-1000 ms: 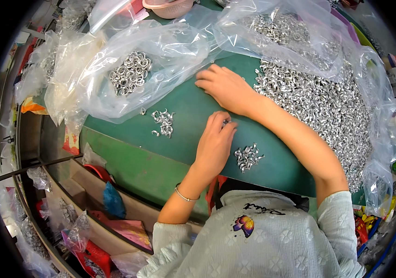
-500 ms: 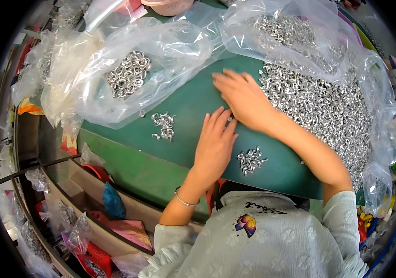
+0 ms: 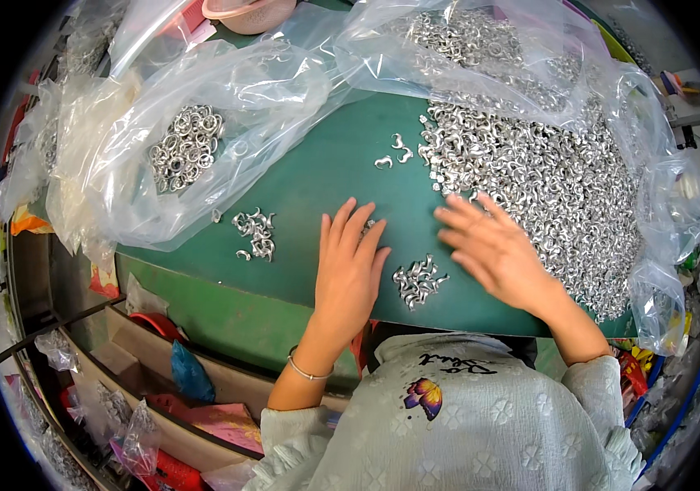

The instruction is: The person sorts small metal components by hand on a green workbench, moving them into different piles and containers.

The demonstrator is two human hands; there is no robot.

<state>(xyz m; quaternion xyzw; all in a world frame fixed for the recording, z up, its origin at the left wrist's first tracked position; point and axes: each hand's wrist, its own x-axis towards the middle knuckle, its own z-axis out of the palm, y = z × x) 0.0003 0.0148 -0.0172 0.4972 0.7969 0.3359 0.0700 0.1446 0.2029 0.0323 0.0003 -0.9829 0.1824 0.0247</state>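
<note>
My left hand [image 3: 347,274] lies over the green table mat with its fingers stretched out, a few small silver metal pieces [image 3: 369,226] showing beside its fingertips. My right hand [image 3: 497,255], slightly blurred, hovers with spread fingers at the left edge of a big heap of curved silver metal pieces [image 3: 563,192]; nothing shows in its grasp. Between the hands, closer to me, sits a small pile of curved pieces [image 3: 420,281]. Another small pile [image 3: 257,234] rests left of my left hand. Several loose pieces [image 3: 399,147] lie farther back, beside the heap.
A clear plastic bag [image 3: 268,106] at the back left holds silver rings [image 3: 188,147]. More clear plastic sheeting [image 3: 522,90] drapes over the heap's far side. A pink basket [image 3: 249,15] stands at the back. Below the table's left edge are drawers [image 3: 141,360] with bags inside.
My right hand has moved back toward me and to the right, uncovering loose pieces at the heap's left side. My left hand has separated from it. The whole view has shifted slightly.
</note>
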